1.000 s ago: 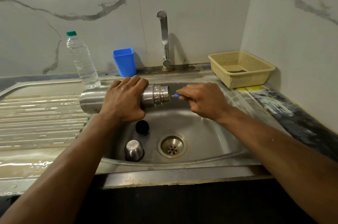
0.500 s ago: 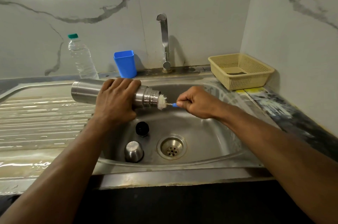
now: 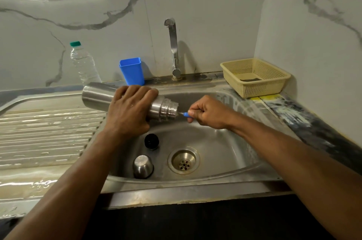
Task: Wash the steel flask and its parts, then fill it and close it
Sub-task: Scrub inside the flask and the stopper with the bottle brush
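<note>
The steel flask (image 3: 98,96) lies sideways above the sink, mouth pointing right and slightly down. My left hand (image 3: 128,110) grips its middle from above. My right hand (image 3: 207,113) grips the blue handle of a bottle brush (image 3: 186,114) just right of the flask's mouth; the bristles are hidden inside the flask. In the sink basin (image 3: 225,145) the black stopper (image 3: 151,141) stands near the left wall, and the steel cup lid (image 3: 142,166) sits upside down in front of it.
A tap (image 3: 173,43) rises behind the basin, with no water running. A blue plastic cup (image 3: 132,71) and a clear water bottle (image 3: 83,63) stand at the back. A yellow basket (image 3: 254,77) sits at the right. The wet ribbed drainboard (image 3: 45,134) lies to the left.
The brush went back into the flask: its white bristles showed at the mouth half a second ago and are hidden now. The flask's mouth end tilted down a little.
</note>
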